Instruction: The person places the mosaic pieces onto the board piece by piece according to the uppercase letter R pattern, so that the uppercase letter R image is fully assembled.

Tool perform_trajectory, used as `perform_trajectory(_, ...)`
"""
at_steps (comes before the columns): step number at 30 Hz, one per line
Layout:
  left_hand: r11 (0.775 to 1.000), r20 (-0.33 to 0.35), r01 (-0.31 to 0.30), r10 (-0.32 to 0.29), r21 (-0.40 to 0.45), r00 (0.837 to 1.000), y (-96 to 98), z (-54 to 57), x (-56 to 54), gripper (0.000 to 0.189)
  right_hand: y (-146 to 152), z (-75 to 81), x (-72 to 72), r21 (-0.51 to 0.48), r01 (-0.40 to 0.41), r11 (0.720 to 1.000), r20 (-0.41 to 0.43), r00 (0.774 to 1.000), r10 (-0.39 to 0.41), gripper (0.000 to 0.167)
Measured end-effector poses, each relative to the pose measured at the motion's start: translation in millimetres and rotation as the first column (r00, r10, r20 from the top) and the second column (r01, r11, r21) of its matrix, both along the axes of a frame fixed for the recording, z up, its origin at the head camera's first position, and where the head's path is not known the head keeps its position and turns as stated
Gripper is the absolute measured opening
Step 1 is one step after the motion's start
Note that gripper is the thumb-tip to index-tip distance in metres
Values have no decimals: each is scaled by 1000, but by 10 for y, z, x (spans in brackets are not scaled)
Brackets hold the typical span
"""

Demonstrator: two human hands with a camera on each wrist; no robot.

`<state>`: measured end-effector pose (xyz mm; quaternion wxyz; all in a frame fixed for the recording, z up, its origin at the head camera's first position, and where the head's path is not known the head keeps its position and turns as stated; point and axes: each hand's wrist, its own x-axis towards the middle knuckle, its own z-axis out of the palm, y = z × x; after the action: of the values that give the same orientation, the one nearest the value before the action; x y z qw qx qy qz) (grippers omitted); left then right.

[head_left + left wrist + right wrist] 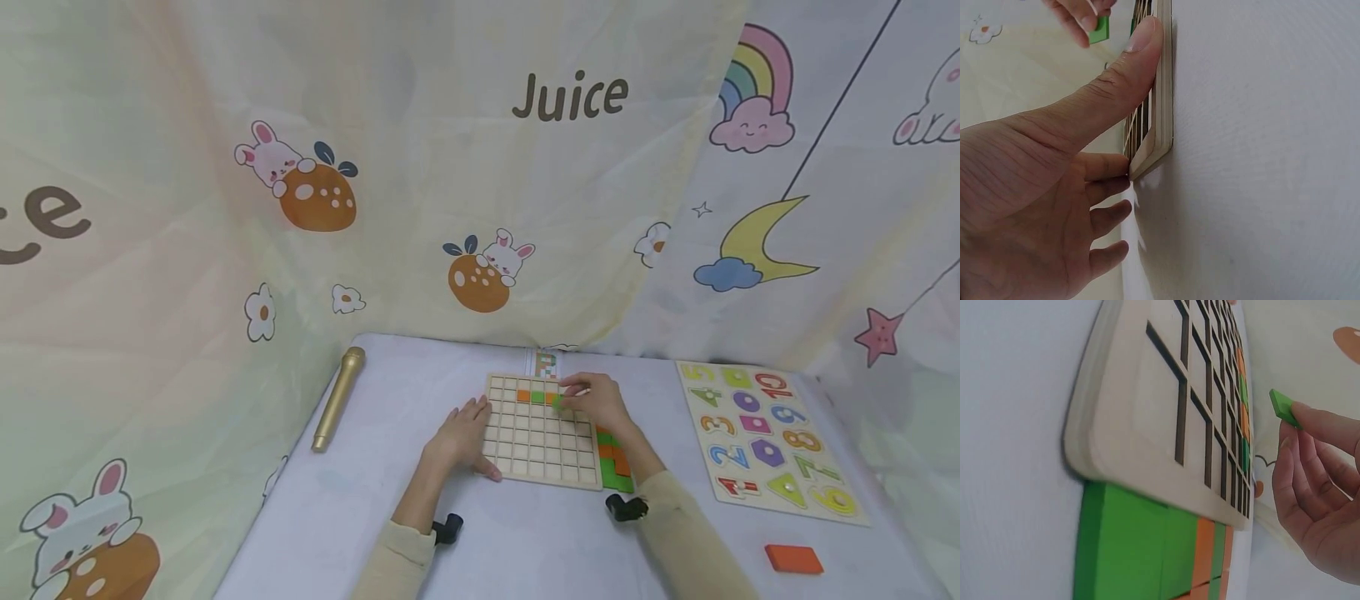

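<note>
A square wooden grid board (542, 455) lies on the table. In its upper part sits a row of orange and green tiles, including an orange tile (523, 396) and a green tile (537, 397). My left hand (457, 439) rests at the board's left side with straight fingers; its thumb (1110, 84) lies along the near edge. Above the far part of the board, my right hand (597, 402) pinches a small green square tile (1283, 407) between thumb and fingers. In the right wrist view that tile is held apart from the board.
Green and orange tiles (618, 480) lie against the board's right side. Behind the board is a printed pattern card (546, 363). A gold microphone-shaped stick (339, 400) lies at left, a number-and-shape puzzle board (772, 442) at right, and an orange block (793, 559) near the front right.
</note>
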<state>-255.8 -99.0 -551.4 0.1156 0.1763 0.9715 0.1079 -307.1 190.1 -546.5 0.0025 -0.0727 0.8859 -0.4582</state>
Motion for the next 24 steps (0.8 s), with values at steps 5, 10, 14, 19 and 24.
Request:
perform_trajectory(5, 1000, 5, -1, 1, 7, 1000, 3, 11, 2, 140, -79, -33, -1, -15, -23, 1000, -6, 1000, 23, 34)
perform_trajectory(10, 1000, 5, 0, 0, 7, 1000, 4, -1, -9, 139, -170, -43, 3, -26, -19, 999, -3, 1000, 19, 34)
perform_trajectory(14, 1000, 9, 1, -1, -1, 1000, 4, -4, -10, 139, -225, -58, -6, -29, -39, 999, -5, 999, 39, 34)
perform_trajectory(19, 1000, 8, -4, 4, 6, 1000, 9, 5, -10, 140, -293, -77, -18, -46, -60, 997, 2, 998, 60, 32)
perform_trajectory(24, 1000, 19, -8, 8, 11, 1000, 10, 14, -10, 139, -361, -136, -59, -35, -71, 997, -1, 997, 71, 29)
